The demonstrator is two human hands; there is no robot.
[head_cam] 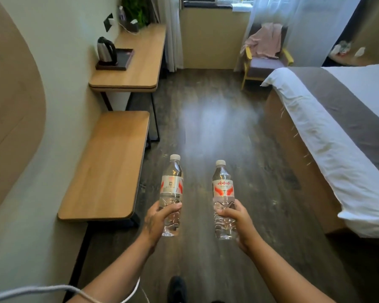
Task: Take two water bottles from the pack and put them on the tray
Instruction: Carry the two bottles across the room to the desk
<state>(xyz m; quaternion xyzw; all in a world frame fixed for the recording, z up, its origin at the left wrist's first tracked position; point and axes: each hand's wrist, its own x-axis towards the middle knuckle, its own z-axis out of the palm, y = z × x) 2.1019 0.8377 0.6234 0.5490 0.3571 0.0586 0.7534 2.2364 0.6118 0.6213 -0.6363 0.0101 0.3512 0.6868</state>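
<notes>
My left hand (157,221) grips the lower part of a clear water bottle (172,184) with a white cap and a red-and-white label, held upright over the floor. My right hand (236,221) grips a second, matching water bottle (223,186) the same way, a little to the right. A dark tray (125,60) lies on the far wooden desk (140,68) at the left wall, with a steel kettle (105,50) standing on its left side. The pack is not in view.
A low wooden bench (109,167) runs along the left wall, nearer than the desk. A bed (337,132) with white sheets fills the right side. An armchair (265,60) with a pink cloth stands by the window. Dark wood floor (214,119) stretches ahead between them.
</notes>
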